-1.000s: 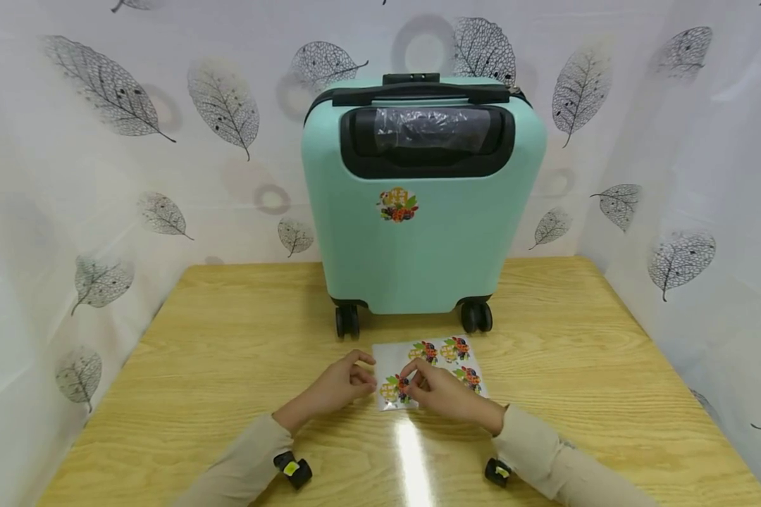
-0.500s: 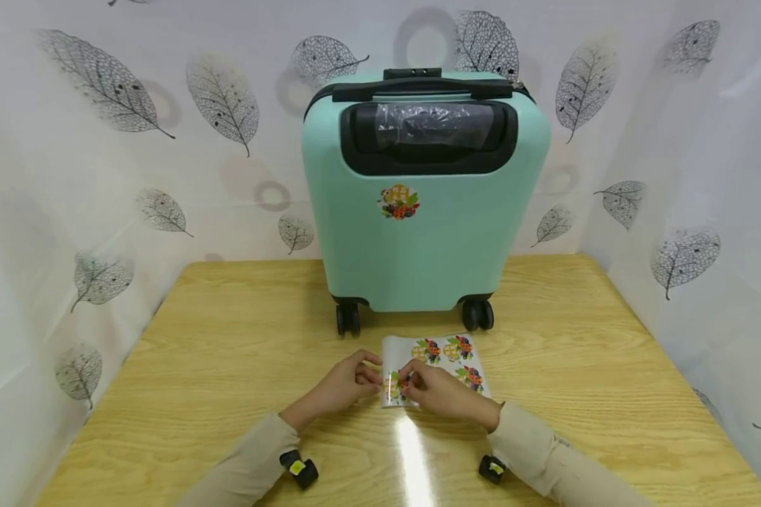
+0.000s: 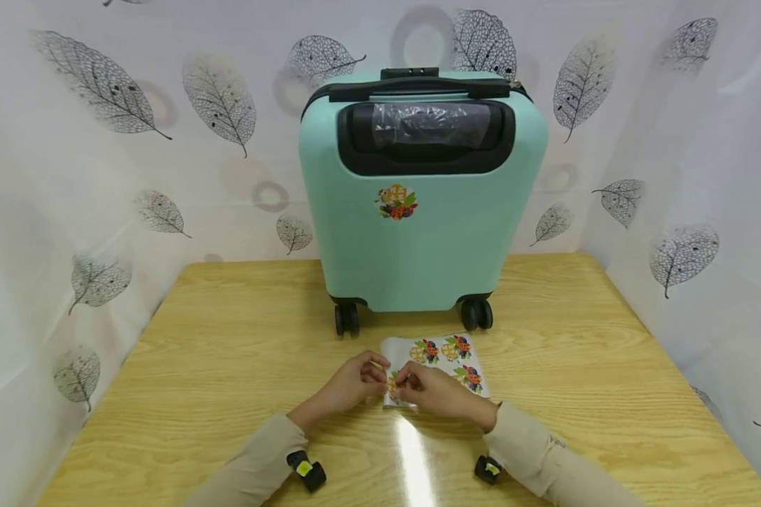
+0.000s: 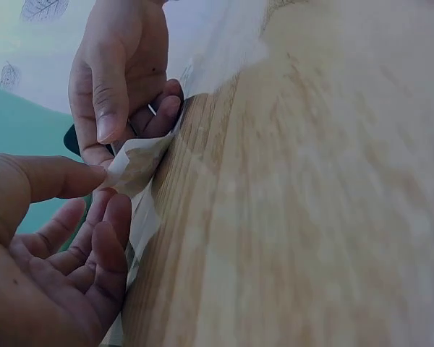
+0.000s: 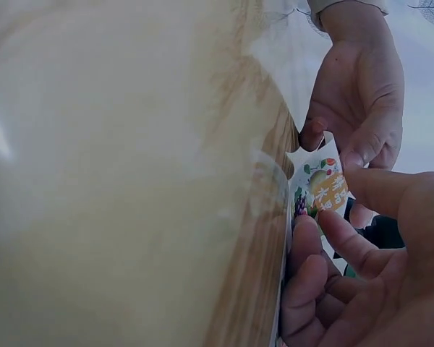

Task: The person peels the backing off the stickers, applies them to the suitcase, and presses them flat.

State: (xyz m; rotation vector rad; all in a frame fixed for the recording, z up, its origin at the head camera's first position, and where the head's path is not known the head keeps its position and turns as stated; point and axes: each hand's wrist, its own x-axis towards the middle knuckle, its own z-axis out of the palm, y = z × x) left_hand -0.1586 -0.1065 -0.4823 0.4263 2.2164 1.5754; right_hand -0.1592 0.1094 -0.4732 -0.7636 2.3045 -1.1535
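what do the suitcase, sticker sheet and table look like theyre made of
Suitcase: probably hard plastic with a satin mint finish; the molded shell is smooth, with rounded corners.
Sticker sheet: thin coated paper or plastic film, can't tell which; its lifted edge bends in the left wrist view.
Table: wood or wood-look laminate, glossy; grain shows and a bright streak reflects.

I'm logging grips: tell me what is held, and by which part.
The sticker sheet: the left hand pinches its left edge. The right hand touches the sticker beside that edge; whether it also grips it cannot be told.
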